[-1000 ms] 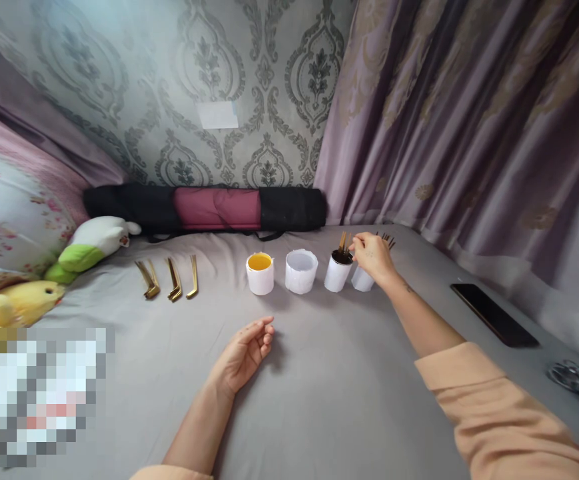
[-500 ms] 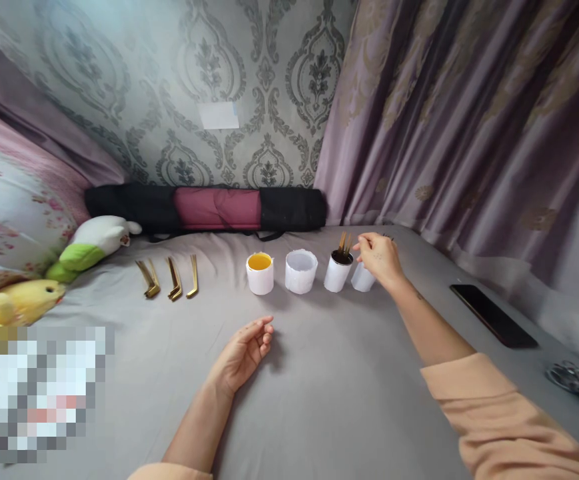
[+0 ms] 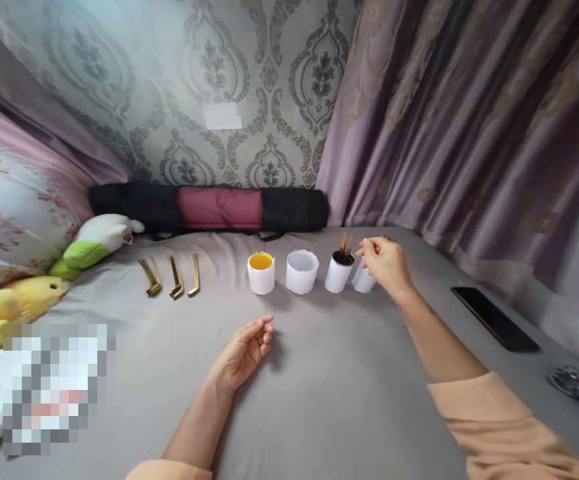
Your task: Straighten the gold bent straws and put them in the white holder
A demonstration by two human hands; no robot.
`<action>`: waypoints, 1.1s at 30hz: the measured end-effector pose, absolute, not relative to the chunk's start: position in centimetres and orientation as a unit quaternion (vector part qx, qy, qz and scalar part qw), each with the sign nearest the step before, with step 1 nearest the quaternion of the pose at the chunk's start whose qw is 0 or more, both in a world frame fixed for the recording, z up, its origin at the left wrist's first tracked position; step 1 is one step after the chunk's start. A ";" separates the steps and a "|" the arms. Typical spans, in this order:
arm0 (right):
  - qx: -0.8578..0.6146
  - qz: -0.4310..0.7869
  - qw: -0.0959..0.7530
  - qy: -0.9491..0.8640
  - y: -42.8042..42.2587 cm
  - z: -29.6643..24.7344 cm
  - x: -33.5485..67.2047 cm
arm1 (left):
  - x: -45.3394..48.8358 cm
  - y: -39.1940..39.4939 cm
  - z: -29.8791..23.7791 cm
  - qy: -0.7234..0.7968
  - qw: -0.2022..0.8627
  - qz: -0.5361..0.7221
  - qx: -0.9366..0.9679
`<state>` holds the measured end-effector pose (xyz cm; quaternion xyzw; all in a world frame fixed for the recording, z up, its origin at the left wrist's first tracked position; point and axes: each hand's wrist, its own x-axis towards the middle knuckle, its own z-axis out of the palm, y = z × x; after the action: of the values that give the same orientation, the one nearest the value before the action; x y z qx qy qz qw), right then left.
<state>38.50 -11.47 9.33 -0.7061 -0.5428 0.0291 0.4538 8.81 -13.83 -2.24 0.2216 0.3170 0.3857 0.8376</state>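
My right hand (image 3: 385,267) is raised in front of a white cup (image 3: 364,280), its thumb and fingertips pinched together; whatever they may hold is too small or hidden to make out. Dark tips show just behind this hand. Left of it stands another white cup (image 3: 336,278) with thin gold sticks (image 3: 346,244) upright inside. My left hand (image 3: 244,353) rests palm inward on the sheet, holding nothing, fingers loosely curled and apart. Beyond it are a white cup with a yellow inside (image 3: 261,279) and a wider whitish cup (image 3: 302,272).
Three small groups of bent gold sticks (image 3: 174,279) lie on the grey sheet (image 3: 319,413) at the left. A black and maroon roll bag (image 3: 219,208) lies along the wall. Plush toys (image 3: 29,300) are at far left. A phone (image 3: 494,319) and dark metal tool (image 3: 569,383) lie right.
My right hand has drawn slightly right and down, away from the cup with the sticks, still pinched. The view has shifted a little; my left hand stays in place.
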 end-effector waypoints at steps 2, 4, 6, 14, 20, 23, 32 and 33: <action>-0.702 0.038 0.460 -0.542 -11.8 9.2 38.3 | 8.8 -13.8 -2.2 0.318 0.838 0.384 0.223; -0.700 0.049 0.465 -0.539 -12.1 9.1 38.0 | 8.8 -13.9 -2.2 0.319 0.837 0.384 0.223; -0.699 0.060 0.470 -0.536 -12.4 9.0 37.7 | 8.8 -13.9 -2.1 0.321 0.836 0.385 0.224; -0.694 0.099 0.475 -0.532 -13.5 8.3 36.0 | 9.0 -13.9 -2.1 0.322 0.837 0.389 0.213; -0.689 0.149 0.468 -0.533 -14.3 7.1 33.9 | 9.0 -13.9 -2.0 0.317 0.839 0.395 0.201; -0.683 0.174 0.469 -0.533 -14.5 6.4 32.9 | 9.0 -13.8 -2.0 0.313 0.841 0.393 0.201; -0.668 0.218 0.451 -0.550 -14.4 3.9 30.5 | 9.0 -13.7 -2.0 0.305 0.842 0.400 0.197; -0.667 0.222 0.445 -0.556 -14.4 3.6 30.1 | 9.0 -13.7 -2.1 0.304 0.843 0.399 0.196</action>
<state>30.10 -14.39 3.56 -0.6667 -0.5555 0.2221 0.4445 9.01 -13.66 -2.09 0.1963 0.3036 0.3993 0.8425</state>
